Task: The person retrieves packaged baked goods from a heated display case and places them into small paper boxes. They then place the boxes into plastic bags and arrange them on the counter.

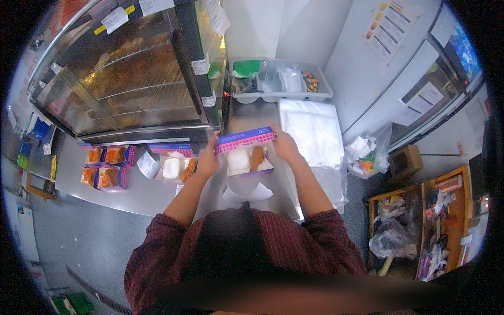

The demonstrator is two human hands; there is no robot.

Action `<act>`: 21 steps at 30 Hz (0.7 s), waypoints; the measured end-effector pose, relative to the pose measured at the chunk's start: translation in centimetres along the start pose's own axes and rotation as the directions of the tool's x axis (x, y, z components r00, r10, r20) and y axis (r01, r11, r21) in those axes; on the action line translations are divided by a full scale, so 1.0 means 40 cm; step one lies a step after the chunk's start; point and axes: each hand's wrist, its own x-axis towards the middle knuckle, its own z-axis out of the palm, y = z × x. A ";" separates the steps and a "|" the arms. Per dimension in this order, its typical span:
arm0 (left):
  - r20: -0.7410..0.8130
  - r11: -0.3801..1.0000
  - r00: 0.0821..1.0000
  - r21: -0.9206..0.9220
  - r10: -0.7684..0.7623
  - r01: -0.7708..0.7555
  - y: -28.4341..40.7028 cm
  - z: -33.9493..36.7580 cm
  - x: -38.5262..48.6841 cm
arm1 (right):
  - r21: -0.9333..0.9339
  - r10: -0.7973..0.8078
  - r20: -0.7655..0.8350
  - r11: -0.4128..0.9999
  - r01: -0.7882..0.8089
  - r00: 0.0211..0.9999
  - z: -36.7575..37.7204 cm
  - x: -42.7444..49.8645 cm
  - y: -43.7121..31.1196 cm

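Both my hands hold a purple and pink cardboard food box [246, 140] by the ends of its raised lid. My left hand [208, 160] grips the left end and my right hand [284, 145] the right end. Inside the box, on white paper, sit a white wrapped packet [238, 160] and a piece of fried chicken [257, 158] that looks like a drumstick. To the left, beside my left hand, another open box [173, 149] holds a similar white packet [171, 168] and fried chicken [189, 170]. A printed paper slip [252, 193] lies in front of the held box.
On the steel counter [138, 197], several small boxes of orange-brown food [107, 178] stand far left, near a receipt [148, 165]. A glass display cabinet [130, 78] rises behind. Stacked plastic bags [311, 134] and a clear sachet bin [281, 94] are at right. Wooden shelves [423, 220] stand lower right.
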 end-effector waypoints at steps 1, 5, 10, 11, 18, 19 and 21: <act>0.071 0.995 0.997 0.101 0.008 -0.015 0.000 -0.005 -0.008 | -0.016 -0.077 0.020 0.997 0.078 0.997 -0.007 -0.012 0.006; 0.227 0.971 0.973 0.220 0.043 -0.094 -0.008 0.009 -0.074 | -0.038 -0.245 0.085 0.968 0.249 0.966 0.028 -0.096 0.043; 0.279 0.870 0.894 0.257 0.350 -0.421 -0.050 0.041 -0.139 | -0.173 -0.412 0.121 0.887 0.428 0.903 0.110 -0.204 0.117; 0.297 0.845 0.880 0.287 0.370 -0.451 -0.053 0.039 -0.142 | -0.155 -0.371 0.152 0.906 0.393 0.916 0.121 -0.222 0.125; 0.442 0.819 0.848 0.343 0.292 -0.461 0.077 0.048 -0.064 | 0.090 -0.272 0.050 0.959 0.267 0.961 0.155 -0.254 0.131; 0.367 0.815 0.867 0.346 0.339 -0.465 0.109 0.064 -0.043 | 0.136 -0.276 0.024 0.953 0.270 0.961 0.155 -0.250 0.129; 0.473 0.794 0.869 0.469 0.144 -0.387 0.159 0.083 -0.015 | 0.134 -0.334 -0.030 0.933 0.335 0.942 0.147 -0.243 0.125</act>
